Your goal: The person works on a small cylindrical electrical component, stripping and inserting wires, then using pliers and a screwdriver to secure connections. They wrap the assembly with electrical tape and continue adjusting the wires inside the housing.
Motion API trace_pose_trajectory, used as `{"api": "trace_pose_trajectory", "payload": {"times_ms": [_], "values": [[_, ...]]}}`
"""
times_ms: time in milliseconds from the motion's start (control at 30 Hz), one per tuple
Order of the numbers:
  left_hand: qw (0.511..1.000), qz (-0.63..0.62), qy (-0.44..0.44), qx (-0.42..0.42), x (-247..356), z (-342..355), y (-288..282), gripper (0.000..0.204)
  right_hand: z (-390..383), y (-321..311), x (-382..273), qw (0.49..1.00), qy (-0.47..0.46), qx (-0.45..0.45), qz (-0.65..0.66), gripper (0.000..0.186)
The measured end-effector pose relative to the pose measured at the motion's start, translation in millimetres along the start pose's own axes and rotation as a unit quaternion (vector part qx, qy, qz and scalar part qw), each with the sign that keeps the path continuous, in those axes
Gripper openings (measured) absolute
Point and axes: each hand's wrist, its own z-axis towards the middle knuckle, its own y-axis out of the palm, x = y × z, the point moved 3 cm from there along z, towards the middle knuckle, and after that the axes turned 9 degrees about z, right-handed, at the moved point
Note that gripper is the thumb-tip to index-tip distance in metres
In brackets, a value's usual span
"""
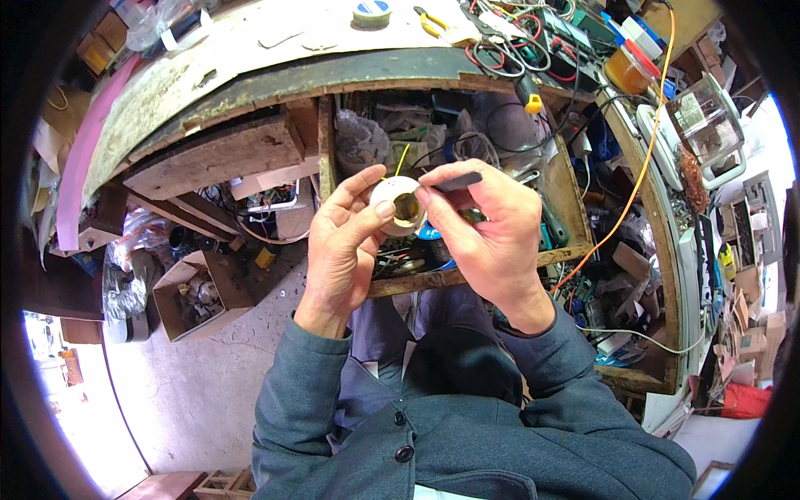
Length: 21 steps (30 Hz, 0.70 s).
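My left hand (343, 242) grips a small round white lamp socket (397, 203) with a brass-coloured inside, held up over an open wooden drawer (467, 271). My right hand (492, 233) pinches a thin dark tool (457, 181) between thumb and fingers, its end close to the socket's rim. The forefinger of that hand touches the socket's edge. Both hands meet in the middle of the view, above my lap.
The drawer is full of wires, tools and scrap. A worn workbench top (275, 58) at the top carries a tape roll (371, 12), yellow-handled pliers (429, 21), tangled cables and an orange jar (629, 67). A cardboard box (196, 296) of parts sits on the floor at left.
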Motion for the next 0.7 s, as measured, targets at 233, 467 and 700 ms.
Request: {"api": "trace_pose_trajectory", "payload": {"times_ms": [233, 467, 700], "values": [[1.000, -0.011, -0.001, -0.006, 1.2, -1.0, 1.2, 0.058, -0.3, 4.2, -2.4, 0.999, -0.043, 0.004, -0.001, 0.012], [1.000, -0.015, -0.001, -0.009, -0.2, -0.7, -1.2, 0.057, -0.7, 5.9, -4.0, 0.997, -0.068, 0.011, -0.022, 0.014], [1.000, -0.012, 0.001, -0.007, -1.2, 0.5, -1.5, 0.057, -6.1, 8.2, -3.1, 0.994, -0.097, 0.024, -0.033, 0.016]]}}
